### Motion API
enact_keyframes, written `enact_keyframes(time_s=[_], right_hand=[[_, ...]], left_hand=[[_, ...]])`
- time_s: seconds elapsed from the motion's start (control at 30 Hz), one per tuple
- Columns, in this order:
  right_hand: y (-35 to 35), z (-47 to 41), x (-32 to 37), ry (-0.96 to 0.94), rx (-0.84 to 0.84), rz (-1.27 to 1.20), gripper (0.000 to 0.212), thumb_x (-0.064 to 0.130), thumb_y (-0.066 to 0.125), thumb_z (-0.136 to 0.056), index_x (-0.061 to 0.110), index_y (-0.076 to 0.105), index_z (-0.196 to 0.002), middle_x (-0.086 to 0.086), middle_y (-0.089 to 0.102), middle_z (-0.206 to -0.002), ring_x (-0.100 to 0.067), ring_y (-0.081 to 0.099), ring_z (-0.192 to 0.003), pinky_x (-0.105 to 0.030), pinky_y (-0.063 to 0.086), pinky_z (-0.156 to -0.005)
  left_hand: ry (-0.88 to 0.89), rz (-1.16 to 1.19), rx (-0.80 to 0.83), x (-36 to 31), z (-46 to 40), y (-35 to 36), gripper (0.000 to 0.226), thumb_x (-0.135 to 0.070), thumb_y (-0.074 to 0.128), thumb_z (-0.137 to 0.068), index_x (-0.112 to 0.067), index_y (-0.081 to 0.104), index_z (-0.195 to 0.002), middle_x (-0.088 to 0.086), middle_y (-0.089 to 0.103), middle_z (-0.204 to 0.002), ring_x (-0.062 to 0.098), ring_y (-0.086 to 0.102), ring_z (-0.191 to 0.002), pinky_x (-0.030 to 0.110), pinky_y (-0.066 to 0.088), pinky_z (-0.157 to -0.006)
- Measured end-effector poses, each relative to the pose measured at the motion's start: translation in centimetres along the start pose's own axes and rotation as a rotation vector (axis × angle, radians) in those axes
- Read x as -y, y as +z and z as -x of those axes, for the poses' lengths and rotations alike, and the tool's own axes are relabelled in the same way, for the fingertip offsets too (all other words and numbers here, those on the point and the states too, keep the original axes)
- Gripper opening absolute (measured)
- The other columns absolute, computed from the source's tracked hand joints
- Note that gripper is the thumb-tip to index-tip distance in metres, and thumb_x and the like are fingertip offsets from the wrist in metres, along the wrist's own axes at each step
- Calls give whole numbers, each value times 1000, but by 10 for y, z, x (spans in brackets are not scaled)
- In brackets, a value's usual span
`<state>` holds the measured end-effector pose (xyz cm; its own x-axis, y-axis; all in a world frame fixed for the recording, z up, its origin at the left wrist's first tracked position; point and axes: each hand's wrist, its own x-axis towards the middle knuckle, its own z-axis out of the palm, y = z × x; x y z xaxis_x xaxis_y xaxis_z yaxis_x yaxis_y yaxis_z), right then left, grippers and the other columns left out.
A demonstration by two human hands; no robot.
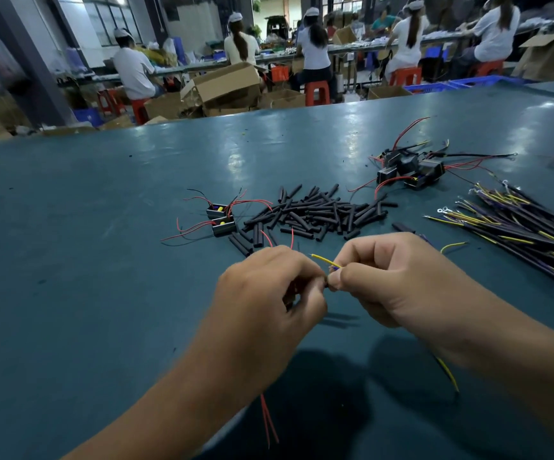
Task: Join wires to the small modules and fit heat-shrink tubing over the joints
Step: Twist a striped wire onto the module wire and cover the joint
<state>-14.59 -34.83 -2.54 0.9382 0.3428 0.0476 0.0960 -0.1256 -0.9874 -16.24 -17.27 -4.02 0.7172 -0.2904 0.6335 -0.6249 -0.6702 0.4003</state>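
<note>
Your left hand (269, 287) has its fingers curled and pinches something small and dark at the fingertips; what exactly it is, you cannot tell from here. Red wires (269, 423) hang down below this hand, and two red ends stick up above it. Your right hand (391, 280) meets the left one fingertip to fingertip and pinches a yellow wire (323, 260), whose stripped end points up and to the left. Both hands are above the green tabletop (86, 260), near its front part.

Just behind the hands lies a heap of black heat-shrink pieces (318, 214). To the left of the heap, two small modules (222, 219) with red leads lie side by side. Further back on the right is a cluster of black modules (411, 171) with wires. At the right edge, a bundle of yellow and dark wires (527, 227) spreads out, close to your right forearm. The tabletop to the left of your hands is wide and bare. Its far edge runs across behind the heap, and beyond it people sit at benches among cardboard boxes (229, 88).
</note>
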Motion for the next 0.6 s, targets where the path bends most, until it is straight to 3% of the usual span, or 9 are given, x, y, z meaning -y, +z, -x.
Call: enact_keyframes(time_s=[0.1, 0.17, 0.23, 0.3, 0.4, 0.5, 0.6], right_hand=[[-2, -1, -7, -196, -30, 206, 19, 7, 70, -85, 9, 61, -68, 7, 41, -49, -6, 30, -46, -18, 25, -43], [-3, 1, -9, -301, -26, 273, 17, 11, 71, -85, 12, 63, -70, -2, 47, -52, -7, 35, -51, -20, 28, -46], [-3, 3, -9, -395, -10, 304, 12, 16, 68, -83, 16, 64, -72, -9, 52, -58, -7, 37, -52, -21, 30, -47], [-4, 4, -10, -507, -23, 410, 11, 14, 68, -83, 20, 64, -75, -2, 53, -59, -1, 37, -51, -14, 30, -49], [-8, 3, -10, -604, -25, 500, 6, 18, 68, -86, 22, 64, -83, 4, 57, -64, -6, 45, -52, -13, 34, -51], [-15, -1, -10, -508, 10, 326, 10, 27, 70, -86, 22, 63, -90, -3, 65, -74, -23, 57, -63, -27, 46, -56], [-20, -5, -11, -458, 15, 318, 8, 28, 70, -86, 21, 66, -89, 1, 66, -75, -19, 58, -65, -21, 47, -60]], left_hand=[[-399, 398, 133, 1, -3, -4, 14, -16, 69, -84, -15, 72, -71, 6, 63, -59, 9, 48, -48, 20, 38, -46], [-644, 705, 220, 4, -6, -7, 17, -10, 73, -83, -13, 73, -67, 5, 57, -55, 8, 43, -48, 16, 34, -45], [-821, 968, 343, 5, -9, -12, 13, -13, 69, -78, -14, 72, -65, 1, 54, -58, 9, 40, -48, 16, 36, -46], [-935, 1167, 460, 6, -10, -15, 8, -15, 65, -74, -14, 71, -67, -1, 52, -60, 8, 39, -47, 17, 37, -45], [-967, 1344, 557, 8, -11, -19, 7, -14, 65, -73, -17, 70, -69, -5, 51, -62, 5, 37, -47, 16, 34, -43], [-882, 1281, 559, 10, -11, -22, 18, -16, 60, -83, -18, 71, -69, -6, 53, -64, 4, 38, -48, 16, 35, -45], [-841, 1194, 459, 15, -12, -22, 17, -18, 62, -80, -17, 69, -64, -3, 55, -65, 7, 40, -49, 18, 37, -46]])
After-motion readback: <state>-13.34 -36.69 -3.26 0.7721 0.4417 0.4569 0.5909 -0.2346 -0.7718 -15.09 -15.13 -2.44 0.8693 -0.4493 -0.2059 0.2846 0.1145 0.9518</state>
